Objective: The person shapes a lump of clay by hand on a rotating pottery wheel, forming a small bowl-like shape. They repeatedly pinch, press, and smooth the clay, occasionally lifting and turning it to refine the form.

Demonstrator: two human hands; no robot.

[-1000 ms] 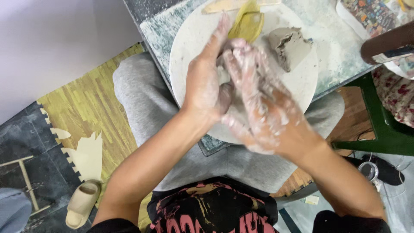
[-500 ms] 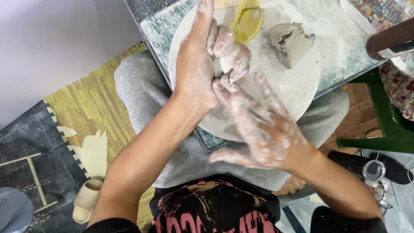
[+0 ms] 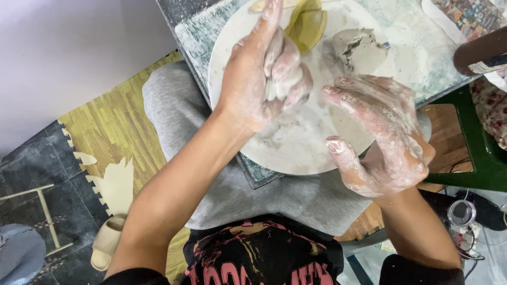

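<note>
1. Clay (image 3: 282,79) sits inside the left hand (image 3: 261,79), over the round white board (image 3: 296,142). The small grey lump is mostly hidden by the fingers.
2. Seen from the head camera, the left hand is curled shut around this small lump, fingers wrapped tight, thumb side pointing up toward the top of the board.
3. The right hand (image 3: 383,137) is wide open, with fingers spread apart. It holds nothing. It hovers just beside the left hand, above the right edge of the board, palm turned toward the lump.
4. Both hands are covered in pale wet clay smears.
5. A bigger grey clay chunk (image 3: 362,47) lies on the board, near the top, apart from both hands.
6. A yellow sponge (image 3: 309,24) lies on the board too, just beside the left hand's fingers.
7. The board rests on a green and white table (image 3: 417,53), and the board's near edge hangs over the person's lap.
8. Grey trousers (image 3: 174,111) cover the person's legs below the board.
9. A tan slipper (image 3: 108,240) lies on the floor mats at the lower left.
10. A green stool (image 3: 478,153) stands to the right.
</note>
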